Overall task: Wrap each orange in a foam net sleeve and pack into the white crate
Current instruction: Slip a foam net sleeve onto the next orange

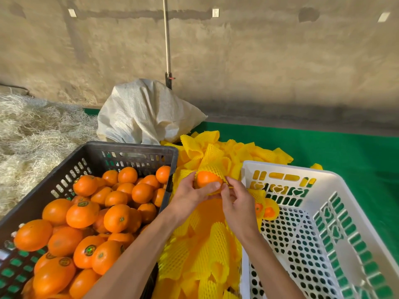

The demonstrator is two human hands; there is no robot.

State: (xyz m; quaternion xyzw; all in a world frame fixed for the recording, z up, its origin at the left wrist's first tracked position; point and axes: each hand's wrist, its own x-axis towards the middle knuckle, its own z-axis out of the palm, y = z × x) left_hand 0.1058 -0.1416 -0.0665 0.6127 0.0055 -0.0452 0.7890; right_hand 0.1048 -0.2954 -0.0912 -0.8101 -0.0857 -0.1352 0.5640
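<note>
Head view, from the left: a dark crate (129,147) holds a heap of loose oranges (86,214), several bearing small round stickers whose print is too small to read. Just right of its rim, the left hand (190,194) cups one orange (207,179) from below and the near side, fingers curled round it. A yellow foam net sleeve (216,168) covers the fruit's far side, its near face bare. The right hand (236,202), touching the left, pinches the sleeve's lower edge between thumb and fingertips. Both hands are above a pile of yellow sleeves (200,244) lying between the crates. Rightmost, the white crate (323,212) holds two wrapped oranges (264,210) in its near-left corner.
</note>
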